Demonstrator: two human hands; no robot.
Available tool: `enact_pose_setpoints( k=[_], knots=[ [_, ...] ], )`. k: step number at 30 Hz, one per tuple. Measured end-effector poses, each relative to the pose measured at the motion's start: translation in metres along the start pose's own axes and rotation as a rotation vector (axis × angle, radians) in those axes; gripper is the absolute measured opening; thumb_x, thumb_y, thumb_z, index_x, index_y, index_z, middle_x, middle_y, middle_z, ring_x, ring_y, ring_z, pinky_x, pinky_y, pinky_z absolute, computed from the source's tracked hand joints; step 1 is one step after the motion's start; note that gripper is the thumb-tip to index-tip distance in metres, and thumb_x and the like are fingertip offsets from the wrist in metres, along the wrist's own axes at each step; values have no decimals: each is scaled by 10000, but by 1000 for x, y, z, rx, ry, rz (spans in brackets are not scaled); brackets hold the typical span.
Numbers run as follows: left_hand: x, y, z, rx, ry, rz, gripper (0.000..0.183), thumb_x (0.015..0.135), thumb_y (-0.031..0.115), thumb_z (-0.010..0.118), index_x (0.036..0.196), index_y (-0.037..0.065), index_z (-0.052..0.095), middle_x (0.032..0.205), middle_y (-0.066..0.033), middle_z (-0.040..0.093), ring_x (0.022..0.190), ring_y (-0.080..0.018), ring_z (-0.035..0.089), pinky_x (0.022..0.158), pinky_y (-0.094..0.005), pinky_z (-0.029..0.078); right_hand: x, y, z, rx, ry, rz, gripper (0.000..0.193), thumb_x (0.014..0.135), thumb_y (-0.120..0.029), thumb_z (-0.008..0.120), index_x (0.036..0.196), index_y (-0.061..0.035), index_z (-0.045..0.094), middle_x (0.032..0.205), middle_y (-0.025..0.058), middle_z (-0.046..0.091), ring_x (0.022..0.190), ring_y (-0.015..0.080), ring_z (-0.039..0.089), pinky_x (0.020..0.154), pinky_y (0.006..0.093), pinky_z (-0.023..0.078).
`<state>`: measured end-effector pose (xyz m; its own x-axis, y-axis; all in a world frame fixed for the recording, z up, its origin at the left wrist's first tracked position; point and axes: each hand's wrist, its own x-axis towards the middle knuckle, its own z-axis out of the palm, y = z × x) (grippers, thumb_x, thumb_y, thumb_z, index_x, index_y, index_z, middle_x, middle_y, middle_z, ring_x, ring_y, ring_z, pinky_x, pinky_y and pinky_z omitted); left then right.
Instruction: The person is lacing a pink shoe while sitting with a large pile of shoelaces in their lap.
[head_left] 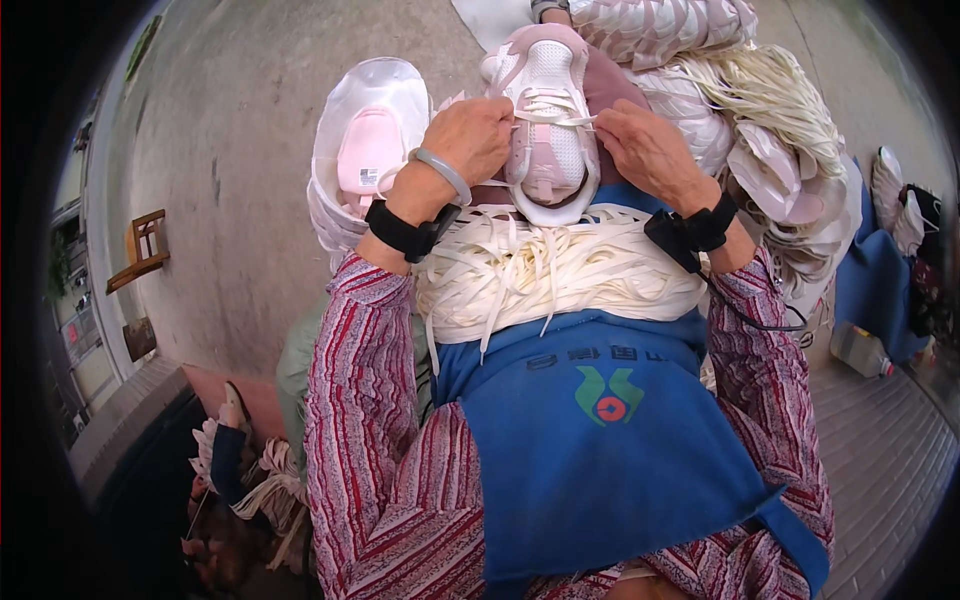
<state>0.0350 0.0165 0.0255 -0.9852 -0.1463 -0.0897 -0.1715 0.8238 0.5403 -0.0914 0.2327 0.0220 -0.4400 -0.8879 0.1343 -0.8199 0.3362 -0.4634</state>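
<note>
A pink and white sneaker (535, 165) rests on my lap, with its white shoelace (548, 118) threaded across the tongue. My left hand (472, 140) is closed in a pinch on the lace at the shoe's left side. On the opposite side, my right hand (645, 150) pinches the lace too, and it runs taut between the two hands. Just below the shoe, a thick heap of loose cream laces (560, 270) lies over my blue apron (600, 470). Beside my left hand stands a nested stack of white shoes (330, 125) with a pink insole (370, 150) showing.
To the right are piled pink and white shoes (690, 115) and a hank of cream laces (775, 95). A plastic bottle (861, 350) stands near blue cloth at far right. A small wooden stool (148, 245) is on the concrete floor at left; more laces (275, 490) hang lower left.
</note>
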Motion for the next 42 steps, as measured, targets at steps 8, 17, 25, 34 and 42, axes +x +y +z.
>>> enact_pose_setpoints(
  k=[8,17,25,34,42],
  knots=[
    [7,2,1,-236,13,-191,226,888,220,504,860,43,642,852,-191,667,815,-391,628,742,-458,498,9,0,-1,36,5,5,160,886,-143,533,795,-24,589,803,143,604,773,345,608,703,421,492],
    [-2,3,14,-238,156,-145,178,875,182,612,890,6,635,814,-153,653,682,-282,622,647,-346,498,11,5,1,167,-50,28,147,900,-126,547,881,5,611,844,163,598,804,355,574,729,407,457],
    [-8,4,19,-173,168,-82,187,872,195,644,903,11,639,778,-140,663,653,-264,624,635,-330,510,14,2,15,181,-70,135,150,892,-152,574,895,-9,621,866,171,605,831,345,597,709,389,471],
    [-34,24,19,261,378,146,474,808,265,711,1175,10,550,1062,-167,584,989,-329,563,863,-423,430,-10,-33,4,-94,187,109,359,828,-300,687,1013,-23,552,935,128,533,766,292,635,656,379,527],
    [-31,36,32,372,282,14,477,816,220,621,1205,-36,516,1051,-175,571,973,-322,542,882,-451,385,-11,-43,23,-250,94,197,203,812,-146,638,927,-2,552,905,130,530,747,256,629,623,352,523]
  ],
)
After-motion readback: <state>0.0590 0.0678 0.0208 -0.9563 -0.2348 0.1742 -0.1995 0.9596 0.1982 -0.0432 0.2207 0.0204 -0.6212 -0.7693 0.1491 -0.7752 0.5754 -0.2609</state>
